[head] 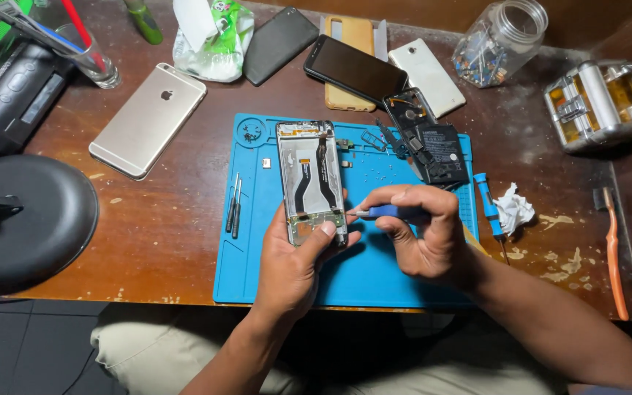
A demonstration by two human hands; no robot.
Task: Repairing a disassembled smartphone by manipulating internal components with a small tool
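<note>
I see a clear glass jar [501, 33] of small screws and bits lying tilted at the tabletop's far right edge. On the blue repair mat [257, 271], my left hand [294, 260] grips the opened phone [310, 179], back off, ribbon cables exposed. My right hand [422, 234] pinches a blue screwdriver [382, 212] at the phone's lower end.

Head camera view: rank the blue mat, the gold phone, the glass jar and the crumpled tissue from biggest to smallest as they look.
1. Blue mat
2. Gold phone
3. Glass jar, close to the phone in area, so that ranking is unsure
4. Crumpled tissue
</note>
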